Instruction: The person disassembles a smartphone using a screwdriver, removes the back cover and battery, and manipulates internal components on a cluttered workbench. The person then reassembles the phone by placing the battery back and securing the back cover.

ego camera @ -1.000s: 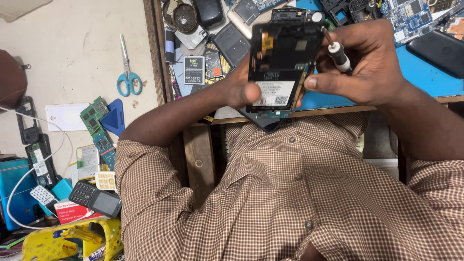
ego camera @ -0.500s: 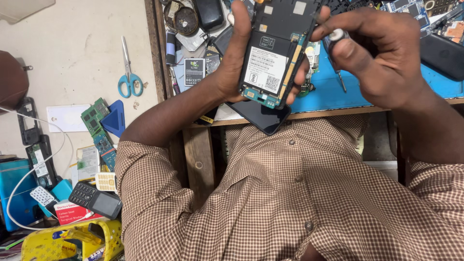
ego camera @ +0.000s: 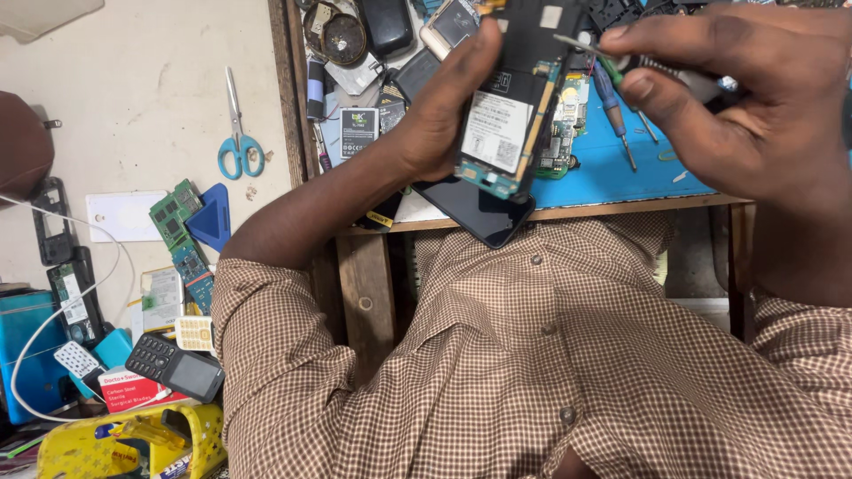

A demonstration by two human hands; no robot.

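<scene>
the scene is evenly and fairly brightly lit by soft daylight-like light, with no hard glare. the pale floor (ego camera: 133,115) at the left is the brightest part and looks slightly washed out. shadows are soft: a dim band lies under the edge of the table (ego camera: 621,211), and the gap below it is dark. the right hand (ego camera: 745,98) is close to the lens, large and a little soft with motion blur. the opened phone (ego camera: 510,115) is fairly sharp, with a mild sheen on its dark glass. the checked shirt (ego camera: 532,372) is crisp. edges show slight wide-angle stretching.
</scene>
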